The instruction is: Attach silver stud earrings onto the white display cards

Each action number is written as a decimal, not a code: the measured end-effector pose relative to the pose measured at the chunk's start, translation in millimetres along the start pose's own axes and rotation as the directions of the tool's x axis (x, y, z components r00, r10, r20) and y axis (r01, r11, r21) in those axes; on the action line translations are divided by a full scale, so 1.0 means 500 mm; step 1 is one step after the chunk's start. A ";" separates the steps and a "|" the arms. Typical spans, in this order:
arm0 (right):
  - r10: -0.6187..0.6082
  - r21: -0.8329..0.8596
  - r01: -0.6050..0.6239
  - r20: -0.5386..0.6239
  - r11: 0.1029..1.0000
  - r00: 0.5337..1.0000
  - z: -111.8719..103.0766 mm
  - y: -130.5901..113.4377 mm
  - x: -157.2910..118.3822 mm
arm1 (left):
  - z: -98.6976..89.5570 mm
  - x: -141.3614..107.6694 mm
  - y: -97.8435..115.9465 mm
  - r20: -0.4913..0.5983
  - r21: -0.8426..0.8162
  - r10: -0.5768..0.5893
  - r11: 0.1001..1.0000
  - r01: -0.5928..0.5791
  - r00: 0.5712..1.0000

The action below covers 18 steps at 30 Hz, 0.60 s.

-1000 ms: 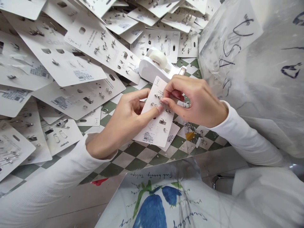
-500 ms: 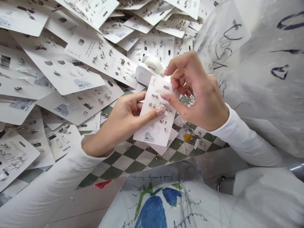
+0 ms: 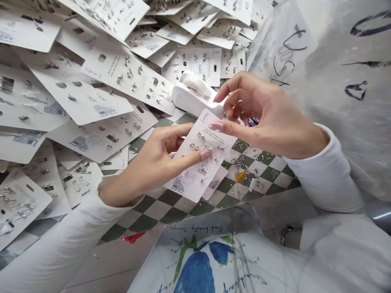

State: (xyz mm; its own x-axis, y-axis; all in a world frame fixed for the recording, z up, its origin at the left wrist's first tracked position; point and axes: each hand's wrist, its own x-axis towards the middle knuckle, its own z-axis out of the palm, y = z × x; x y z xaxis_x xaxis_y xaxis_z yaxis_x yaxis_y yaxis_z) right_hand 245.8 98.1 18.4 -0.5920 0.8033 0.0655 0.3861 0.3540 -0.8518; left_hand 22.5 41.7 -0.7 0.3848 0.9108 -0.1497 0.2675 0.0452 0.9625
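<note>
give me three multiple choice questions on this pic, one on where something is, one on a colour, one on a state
1. Where is the white tape dispenser relative to the earring card?
A below its bottom end
B beyond its top end
C on its face

2. Besides white, what colour is the checkered surface?
A green
B red
C blue

3. What state is the card in?
A flat on the checks
B torn in two
C held up

Answers:
1 B, the dispenser sits past the top end.
2 A, dark green squares alternate with white.
3 C, the left hand holds it above the checks.
</note>
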 end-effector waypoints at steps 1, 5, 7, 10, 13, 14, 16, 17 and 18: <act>0.006 0.026 -0.007 0.018 1.000 1.000 0.001 -0.002 0.000 | -0.001 0.000 0.000 0.019 0.016 0.007 1.000 -0.007 1.000; 0.034 0.125 -0.057 0.181 0.991 0.983 0.005 0.000 -0.002 | -0.004 -0.001 0.002 0.082 0.089 0.025 0.996 -0.033 0.996; 0.014 0.192 -0.068 0.270 0.979 0.963 0.007 0.004 -0.001 | -0.002 -0.002 0.002 0.079 0.102 0.032 0.994 -0.040 0.996; -0.035 0.287 -0.083 0.382 0.954 0.923 0.007 0.013 0.005 | 0.001 -0.002 0.002 0.071 0.098 0.044 0.994 -0.051 0.996; -0.029 0.316 -0.137 0.469 0.939 0.883 0.003 0.016 0.014 | 0.001 -0.002 -0.001 0.097 0.091 0.062 0.993 -0.071 0.993; -0.010 0.325 -0.174 0.493 0.929 0.870 0.002 0.016 0.017 | 0.000 -0.002 -0.002 0.113 0.078 0.077 0.993 -0.086 0.991; 0.034 0.346 -0.258 0.539 0.902 0.841 0.001 0.013 0.020 | -0.003 -0.002 -0.003 0.131 0.050 0.117 0.991 -0.124 0.984; 0.051 0.352 -0.292 0.558 0.890 0.828 0.001 0.012 0.021 | -0.004 -0.002 -0.004 0.131 0.043 0.139 0.988 -0.146 0.982; 0.059 0.353 -0.309 0.570 0.883 0.820 0.001 0.011 0.021 | -0.004 -0.002 -0.006 0.125 0.043 0.158 0.985 -0.164 0.980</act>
State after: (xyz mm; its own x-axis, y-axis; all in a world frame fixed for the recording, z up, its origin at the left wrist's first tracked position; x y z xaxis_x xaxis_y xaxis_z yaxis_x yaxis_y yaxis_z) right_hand 241.1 108.0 14.2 -0.8654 0.4064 -0.2932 0.2746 -0.1049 -0.9558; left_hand 19.7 41.6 -3.0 0.5293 0.8481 -0.0232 0.2388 -0.1227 0.9633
